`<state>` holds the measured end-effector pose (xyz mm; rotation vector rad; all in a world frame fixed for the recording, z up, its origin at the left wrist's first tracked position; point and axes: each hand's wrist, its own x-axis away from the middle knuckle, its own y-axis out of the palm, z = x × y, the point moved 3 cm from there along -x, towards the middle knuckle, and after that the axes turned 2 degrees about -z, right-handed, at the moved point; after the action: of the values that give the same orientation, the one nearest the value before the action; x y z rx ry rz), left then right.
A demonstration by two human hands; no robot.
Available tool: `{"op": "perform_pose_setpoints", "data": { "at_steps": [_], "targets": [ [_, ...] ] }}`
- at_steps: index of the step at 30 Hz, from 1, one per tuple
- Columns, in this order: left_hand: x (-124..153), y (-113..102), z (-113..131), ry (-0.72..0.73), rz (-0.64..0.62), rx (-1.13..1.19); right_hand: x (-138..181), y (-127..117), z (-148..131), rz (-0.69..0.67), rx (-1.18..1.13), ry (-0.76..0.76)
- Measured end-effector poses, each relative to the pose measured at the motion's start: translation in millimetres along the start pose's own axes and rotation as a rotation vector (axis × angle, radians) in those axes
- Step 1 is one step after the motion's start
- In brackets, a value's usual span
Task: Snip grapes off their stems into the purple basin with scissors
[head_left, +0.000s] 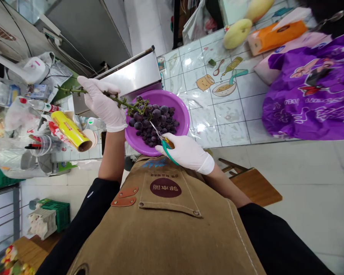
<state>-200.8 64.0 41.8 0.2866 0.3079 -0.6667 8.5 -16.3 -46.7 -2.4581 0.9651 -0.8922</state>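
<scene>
My left hand (106,105), in a white glove, grips a green grape stem (122,102) that slants down to the right. Some dark grapes (138,117) still hang at its lower end, over a purple basin (183,114). Loose purple grapes (160,126) fill much of the basin. In my gloved right hand (187,151) is a pair of scissors (167,151) with green and yellow handles. Their blades point up and left among the grapes near the stem's end. Whether the blades touch a stalk I cannot tell.
Behind the basin stands a metal box (137,72). To the right on the tiled-pattern table cover (229,133) lie a purple bag (309,95), an orange tissue pack (278,36) and yellow mangoes (237,33). A yellow roll (71,131) is at left; a wooden stool (255,187) stands below right.
</scene>
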Motion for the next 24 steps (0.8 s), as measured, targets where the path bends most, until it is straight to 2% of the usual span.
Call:
{"op": "perform_pose_setpoints", "data": {
  "at_steps": [8, 16, 20, 23, 24],
  "targets": [
    [9, -5, 9, 0.026, -0.004, -0.031, -5, 1, -3, -0.028, 0.036, 0.010],
    [13, -4, -6, 0.053, -0.045, -0.031, -23, 6, 2, 0.003, 0.013, -0.047],
    [6, -6, -22, -0.084, -0.100, -0.017, -28, 11, 4, 0.019, 0.015, -0.064],
    [-4, -10, -38, -0.293, -0.036, 0.088, -25, 13, 5, 0.007, 0.000, -0.037],
    [-8, -11, -45, -0.378, -0.052, 0.109, -23, 13, 6, -0.001, -0.017, -0.027]
  ]
}}
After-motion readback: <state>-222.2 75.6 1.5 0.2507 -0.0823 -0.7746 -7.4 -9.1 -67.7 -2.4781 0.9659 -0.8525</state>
